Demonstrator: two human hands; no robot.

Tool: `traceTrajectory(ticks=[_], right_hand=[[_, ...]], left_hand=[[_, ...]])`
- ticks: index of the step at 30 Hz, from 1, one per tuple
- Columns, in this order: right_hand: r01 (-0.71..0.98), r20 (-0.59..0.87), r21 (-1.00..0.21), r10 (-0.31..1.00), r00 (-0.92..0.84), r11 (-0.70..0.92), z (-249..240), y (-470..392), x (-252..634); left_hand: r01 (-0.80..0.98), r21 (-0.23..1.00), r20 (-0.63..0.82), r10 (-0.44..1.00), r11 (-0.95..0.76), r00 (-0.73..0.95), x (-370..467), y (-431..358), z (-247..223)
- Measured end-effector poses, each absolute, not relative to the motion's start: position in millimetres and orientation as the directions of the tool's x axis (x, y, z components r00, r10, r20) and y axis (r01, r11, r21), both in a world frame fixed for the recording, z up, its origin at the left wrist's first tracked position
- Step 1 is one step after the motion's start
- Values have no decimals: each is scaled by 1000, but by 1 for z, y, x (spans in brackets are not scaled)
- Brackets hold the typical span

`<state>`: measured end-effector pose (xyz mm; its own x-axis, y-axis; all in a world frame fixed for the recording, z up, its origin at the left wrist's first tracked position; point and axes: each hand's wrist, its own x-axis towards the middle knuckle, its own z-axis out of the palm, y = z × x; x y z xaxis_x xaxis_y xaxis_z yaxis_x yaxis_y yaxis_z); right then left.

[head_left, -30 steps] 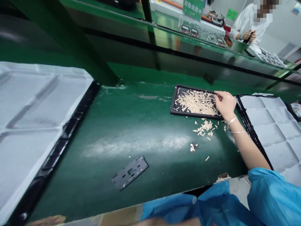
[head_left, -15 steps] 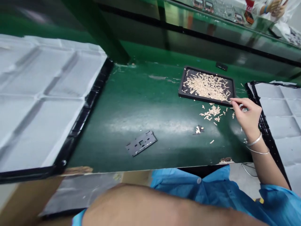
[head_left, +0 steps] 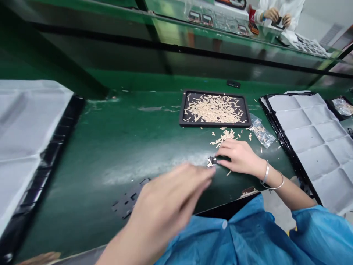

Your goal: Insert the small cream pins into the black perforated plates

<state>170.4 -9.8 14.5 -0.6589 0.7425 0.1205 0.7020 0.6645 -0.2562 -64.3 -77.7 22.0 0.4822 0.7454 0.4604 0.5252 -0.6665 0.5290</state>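
Note:
My right hand [head_left: 239, 156] rests on the green bench, its thumb and fingertips closed at the edge of a little pile of small black and white pieces [head_left: 210, 162]. A small black piece shows between those fingertips. Smeared by motion, my left hand [head_left: 172, 195] hangs in front of the same pile, and what its fingers hold, if anything, is hidden. Partly behind my left hand lies a flat dark plate with cut-outs [head_left: 125, 202]. Beyond my right hand are loose pale strips [head_left: 224, 136] and a black tray [head_left: 180, 119] heaped with more of them.
A clear plastic bag [head_left: 261, 133] with pale strips lies right of the tray. White compartmented trays stand at the left [head_left: 24, 121] and right [head_left: 306, 125]. A small black object [head_left: 233, 84] sits behind the tray. Past the glass shelf, another person's hands [head_left: 278, 17] hold something dark.
My right hand has left the tray's corner and come left to the black and white pieces. My left arm has swung up and forward, bringing the hand over the bench. The view has turned right.

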Motion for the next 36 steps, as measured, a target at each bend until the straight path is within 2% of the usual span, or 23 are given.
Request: traceTrajectory(ticks=[2,5,8,10,14,17,20,22,24,27,31,36], right_hand=[[660,114,-172,680,-724,732,11,-13,163],[588,151,-64,590,-793,807,6,-16,155],[534,273,-21,518,-811,845,1,-16,153],[522,361,-43,500,-787,852,-2,-16,153],[519,453,-202,549,-703,831,-8,-13,156],[507,443,-465,687,-576,725,-8,-10,159],[510,263,-741,888,-378,437,-5,-7,162],[482,95,-847,957,-273,222,-2,-5,163],[425,-31,-902,973,-227,70,1,-3,164],[330,-112,-943,972,-209,-38,4,-1,165],[283,-107,-958,977,-183,-52,6,0,167],[392,-136,-920,947,-290,-12,6,2,164]], left_hand=[[610,524,323,801,-594,504,-54,-30,25],[726,563,165,914,-396,371,-41,7,19],[683,662,124,944,-308,306,-28,13,12],[615,735,140,950,-288,278,-20,10,7],[512,811,141,944,-283,298,-8,4,-1],[463,847,128,946,-260,296,-7,3,-3],[375,900,97,942,-221,321,-9,3,2],[283,950,19,931,-130,364,-11,3,5],[200,980,-80,904,-7,421,-12,3,8],[167,983,-147,881,79,450,-11,2,9],[241,970,-116,911,18,396,-10,2,8],[344,934,-69,891,-101,449,-13,3,12]])
